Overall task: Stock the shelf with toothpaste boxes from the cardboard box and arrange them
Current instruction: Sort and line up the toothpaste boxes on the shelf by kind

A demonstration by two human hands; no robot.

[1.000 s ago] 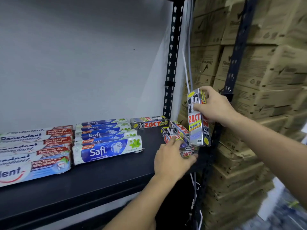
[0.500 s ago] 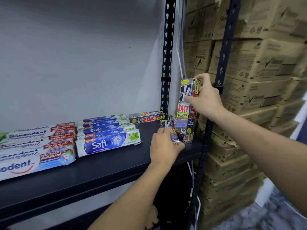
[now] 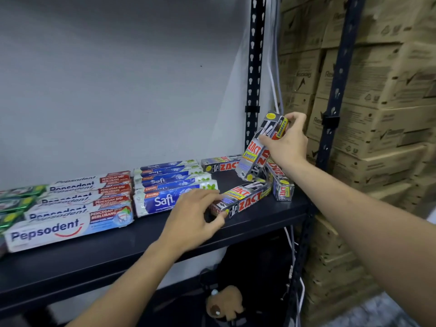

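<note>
Near the shelf's [image 3: 259, 223] right edge, our left hand [image 3: 191, 223] pinches a flat Zact box [image 3: 243, 199]; our right hand [image 3: 286, 142] grips a tilted one [image 3: 256, 153].

Illumination is even and moderately bright on the white wall [image 3: 118, 79], falling off toward the upper left of the frame. The space beneath my shelf [image 3: 141, 251] is dark. Wide-angle distortion bends the frame edges. Detail is soft throughout; fine print smears.
</note>
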